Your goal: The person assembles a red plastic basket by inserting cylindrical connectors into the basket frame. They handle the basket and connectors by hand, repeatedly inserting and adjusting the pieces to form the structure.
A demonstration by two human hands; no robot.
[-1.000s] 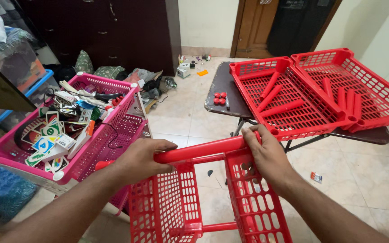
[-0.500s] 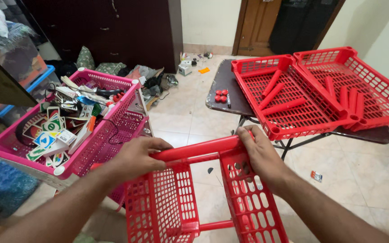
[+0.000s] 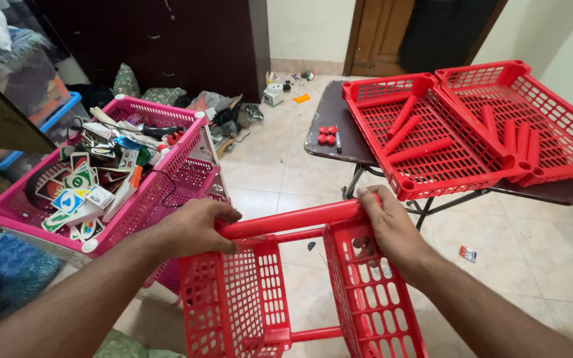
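Observation:
My left hand (image 3: 197,227) grips the left end of a red plastic tube (image 3: 291,219) that runs across the top of a red mesh rack (image 3: 300,298). My right hand (image 3: 384,224) closes over the tube's right end, at the rack's right side panel (image 3: 376,301). The rack's left panel (image 3: 237,298) stands below my left hand. A lower crossbar (image 3: 313,333) joins the two panels.
A pink basket rack (image 3: 167,179) full of cards and cables stands at left. Two red trays (image 3: 432,139) holding loose red tubes (image 3: 419,150) sit on a dark folding table (image 3: 329,126), with small red caps (image 3: 327,135). Clutter lies on the tiled floor by a dark cabinet (image 3: 187,46).
My left hand has slid slightly left along the tube and closed more tightly. The view has shifted a little; the rack stays in place.

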